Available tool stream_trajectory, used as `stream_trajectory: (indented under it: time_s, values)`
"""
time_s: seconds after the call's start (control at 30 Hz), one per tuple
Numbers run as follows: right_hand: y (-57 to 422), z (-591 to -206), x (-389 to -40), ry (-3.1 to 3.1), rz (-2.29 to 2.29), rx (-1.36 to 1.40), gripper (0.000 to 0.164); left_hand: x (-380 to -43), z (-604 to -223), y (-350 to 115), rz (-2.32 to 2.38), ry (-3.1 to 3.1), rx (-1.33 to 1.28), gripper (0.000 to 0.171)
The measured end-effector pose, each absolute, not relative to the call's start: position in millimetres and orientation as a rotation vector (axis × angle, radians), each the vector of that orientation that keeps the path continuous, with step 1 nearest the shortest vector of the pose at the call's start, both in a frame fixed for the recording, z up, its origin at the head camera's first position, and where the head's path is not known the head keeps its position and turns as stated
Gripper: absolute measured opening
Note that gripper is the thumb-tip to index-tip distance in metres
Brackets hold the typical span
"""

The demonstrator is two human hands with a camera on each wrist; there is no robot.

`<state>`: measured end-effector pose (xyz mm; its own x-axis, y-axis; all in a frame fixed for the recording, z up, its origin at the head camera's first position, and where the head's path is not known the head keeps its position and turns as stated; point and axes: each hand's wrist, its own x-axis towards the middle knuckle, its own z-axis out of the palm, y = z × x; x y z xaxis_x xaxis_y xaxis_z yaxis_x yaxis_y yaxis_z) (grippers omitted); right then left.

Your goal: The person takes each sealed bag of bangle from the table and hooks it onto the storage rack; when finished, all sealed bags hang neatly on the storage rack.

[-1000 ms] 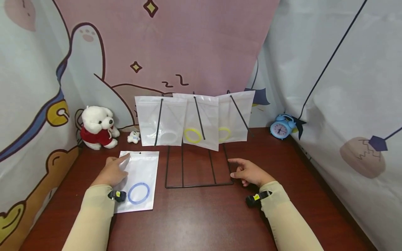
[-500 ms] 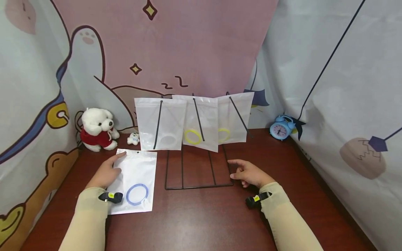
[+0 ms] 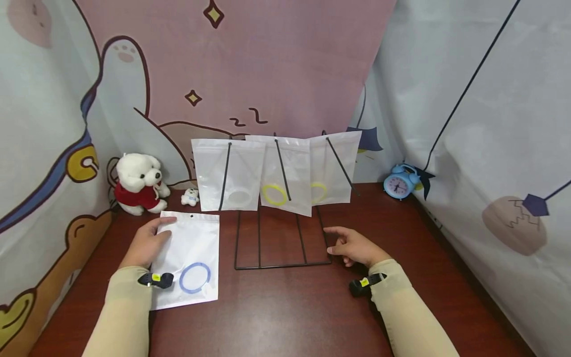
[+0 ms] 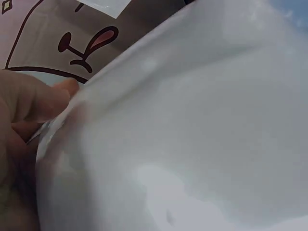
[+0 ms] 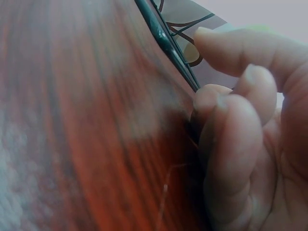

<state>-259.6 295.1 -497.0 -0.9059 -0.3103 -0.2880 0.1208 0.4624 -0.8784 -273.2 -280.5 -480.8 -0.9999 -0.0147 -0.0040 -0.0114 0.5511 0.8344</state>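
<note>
My left hand (image 3: 146,244) pinches the left edge of a white zip bag (image 3: 189,243), thumb on top, in the head view. A blue ring (image 3: 195,277) shows at the bag's lower part, and a small hole sits at its top. Up close in the left wrist view, the same bag's pale plastic fills most of the picture. My right hand (image 3: 354,245) holds the right side of a black wire rack (image 3: 283,267) near its base. Three similar bags hang from the rack's hooks: a left bag (image 3: 209,173), a middle bag (image 3: 285,166) and a right bag (image 3: 341,166).
A white plush dog (image 3: 138,171) in red and a tiny white figure (image 3: 190,197) stand at the back left. At the back right is a blue alarm clock (image 3: 397,187). Printed curtains enclose the brown table (image 3: 267,317) at the back and sides.
The left hand and its bag have shifted a little to the left, away from the rack. The right hand stays at the rack's side, and the hanging bags keep their places.
</note>
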Motion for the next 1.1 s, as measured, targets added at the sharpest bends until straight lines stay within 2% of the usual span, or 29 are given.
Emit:
stream_trajectory:
  time_s: [0.27, 0.57, 0.87, 1.1]
  values:
    - [295, -496, -260, 2.302, -1.437, -0.164, 0.072, -275, -479, -279, -1.515, -2.826, -0.070, 0.063]
    - [296, -496, -260, 2.314, -1.429, -0.157, 0.072, -273, -478, -277, -1.438, -2.835, -0.135, 0.045]
    - [296, -496, -260, 2.308, -1.433, -0.158, 0.072, -269, -471, -268, -1.491, -2.815, -0.112, 0.038]
    - [297, -497, -260, 2.305, -1.429, -0.185, 0.073, -263, -462, -251, -1.523, -2.751, -0.250, 0.035]
